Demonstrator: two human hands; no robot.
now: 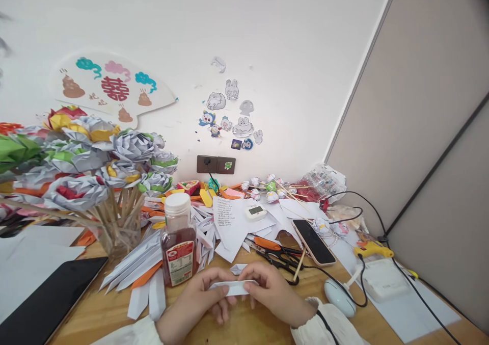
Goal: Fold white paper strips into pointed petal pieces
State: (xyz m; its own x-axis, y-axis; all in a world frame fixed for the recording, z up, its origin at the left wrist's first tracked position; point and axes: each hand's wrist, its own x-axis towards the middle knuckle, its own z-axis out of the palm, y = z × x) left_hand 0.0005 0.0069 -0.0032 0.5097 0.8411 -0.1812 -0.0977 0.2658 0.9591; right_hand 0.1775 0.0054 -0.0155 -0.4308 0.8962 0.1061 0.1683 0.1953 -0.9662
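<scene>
A narrow strip of folded white paper [237, 288] is held level between both hands, just over the wooden table. My left hand [204, 294] pinches its left end, thumb across the front. The right end is gripped by my right hand [269, 289] in the same way, with the thumb on the near face. Fingers behind the strip are partly hidden. Just beyond the hands lies another small folded white paper piece [239, 269]. A bottle with a white cap and red label [179, 248] stands beside my left hand. Black-handled scissors [280, 261] lie beyond my right hand.
Paper flowers on sticks fill a clear vase [122, 233] at left, near a black tablet [57, 299]. Folded paper strips [141, 258] are heaped beside the bottle. To the right are a phone [315, 240], a white mouse-shaped object [340, 296], a yellow glue gun [372, 249] and cables.
</scene>
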